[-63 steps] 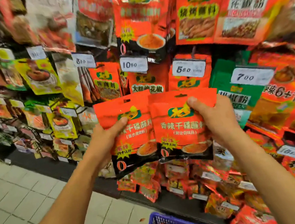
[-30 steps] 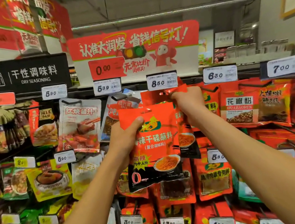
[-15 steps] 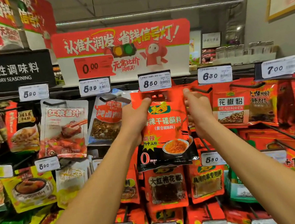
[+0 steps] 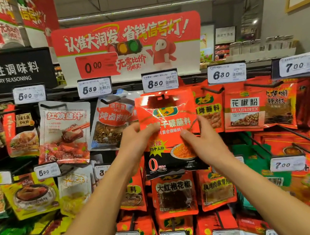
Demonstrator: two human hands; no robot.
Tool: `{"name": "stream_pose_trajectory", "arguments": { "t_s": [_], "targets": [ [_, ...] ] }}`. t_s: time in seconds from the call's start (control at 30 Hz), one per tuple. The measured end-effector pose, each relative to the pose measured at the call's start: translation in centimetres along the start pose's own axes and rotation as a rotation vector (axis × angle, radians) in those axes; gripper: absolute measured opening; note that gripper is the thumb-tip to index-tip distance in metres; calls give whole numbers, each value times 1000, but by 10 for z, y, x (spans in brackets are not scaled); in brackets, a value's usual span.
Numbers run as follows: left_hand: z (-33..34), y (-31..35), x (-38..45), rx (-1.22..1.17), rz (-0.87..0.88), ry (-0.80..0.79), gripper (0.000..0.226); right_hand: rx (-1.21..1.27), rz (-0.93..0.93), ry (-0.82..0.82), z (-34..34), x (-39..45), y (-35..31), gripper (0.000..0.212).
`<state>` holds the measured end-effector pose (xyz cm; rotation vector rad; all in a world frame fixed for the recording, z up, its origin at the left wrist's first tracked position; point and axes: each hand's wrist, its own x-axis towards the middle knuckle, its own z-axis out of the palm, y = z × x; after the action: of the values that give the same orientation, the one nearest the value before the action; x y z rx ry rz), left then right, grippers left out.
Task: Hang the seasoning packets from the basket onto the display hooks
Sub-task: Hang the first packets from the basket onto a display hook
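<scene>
A red seasoning packet (image 4: 166, 113) with a black bottom band hangs at the top row, its hole on the display hook (image 4: 162, 96) under the 8.50 price tag (image 4: 160, 81). More packets of the same kind sit behind it. My left hand (image 4: 135, 139) pinches its left edge at mid-height, thumb on the front. My right hand (image 4: 204, 143) holds the right side, thumb pressed on the front near the bowl picture. The basket is out of view.
Neighbouring hooks carry other packets: a pale sauce packet (image 4: 65, 131) at left, red pepper-powder packets (image 4: 245, 107) at right, and a dark-window packet (image 4: 174, 194) just below. Price tags stick out on hook ends. A red promotional sign (image 4: 129, 45) stands above.
I raised two packets from low near the basket up to the top row. My hands have since slid from the packet's top corners down to its middle, and it now hangs on the hook.
</scene>
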<state>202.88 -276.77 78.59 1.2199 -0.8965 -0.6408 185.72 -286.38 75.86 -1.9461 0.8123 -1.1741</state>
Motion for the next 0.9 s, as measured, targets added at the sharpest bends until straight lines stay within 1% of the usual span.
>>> {"name": "stream_pose_trajectory", "arguments": {
  "t_s": [0.03, 0.07, 0.1, 0.2, 0.23, 0.33, 0.4, 0.47, 0.53, 0.63, 0.73, 0.8, 0.87, 0.9],
  "targets": [
    [-2, -5, -3, 3, -8, -39, 23, -2, -4, -45, 4, -1, 0, 44],
    [-3, -8, -3, 6, -11, -60, 25, 0, -1, -78, 9, 0, -3, 39],
    [-4, -7, -2, 14, -9, -56, 29, -2, 4, -100, 15, 4, -5, 42],
    [-9, 1, 8, 133, 61, 68, 31, -112, 39, -163, 38, 20, -16, 78],
    [-10, 3, 11, 171, 85, 109, 28, -160, 66, -195, 45, 24, -18, 85],
    [-4, 1, 13, 240, 119, 205, 23, -195, 98, -240, 53, 32, -14, 95],
    [5, -3, 11, 258, 109, 218, 20, -187, 76, -238, 43, 35, -8, 98],
    [13, -6, 8, 187, 72, 188, 22, -185, 52, -257, 25, 37, -1, 101],
    [18, -9, 5, 143, 62, 192, 25, -221, 46, -298, 10, 40, 5, 105],
    [22, -12, -1, 232, 135, 196, 22, -256, 35, -292, 3, 39, 4, 101],
    [17, -13, -9, 450, 196, 227, 22, -248, 1, -223, 5, 34, 2, 98],
    [14, -16, -11, 559, 203, 221, 26, -240, -16, -173, 9, 33, 2, 98],
    [15, -21, -9, 584, 182, 183, 28, -160, 11, -172, 16, 34, 2, 96],
    [17, -25, -7, 576, 166, 154, 34, -103, 41, -190, 20, 35, 2, 97]
  ]
}}
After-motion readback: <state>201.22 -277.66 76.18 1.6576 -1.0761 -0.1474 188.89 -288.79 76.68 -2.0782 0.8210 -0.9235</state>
